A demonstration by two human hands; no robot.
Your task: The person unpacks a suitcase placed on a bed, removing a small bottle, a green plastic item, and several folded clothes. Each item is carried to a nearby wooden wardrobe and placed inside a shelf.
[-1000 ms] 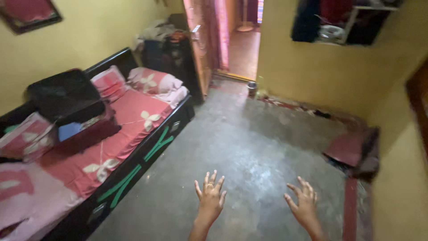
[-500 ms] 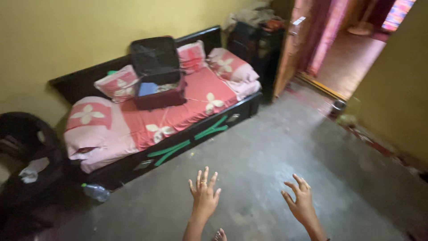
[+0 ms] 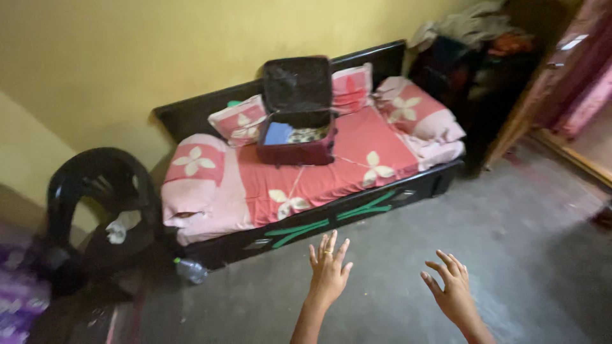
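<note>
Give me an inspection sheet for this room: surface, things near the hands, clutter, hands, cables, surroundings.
Surface: grey concrete floor, dusty and scuffed.
Things: daybed with red flowered cover, nearest the hands; open dark red suitcase on it, lid upright, blue item inside.
Clutter: clear plastic bottle lying on the floor by the bed's corner; white cloth on the black plastic chair; heap of clothes at the bed's far end.
Hands: left hand and right hand both empty, fingers spread, raised over the floor, touching nothing.
Cables: nothing seen.
Surroundings: yellow wall behind the bed; doorway at right.
</note>
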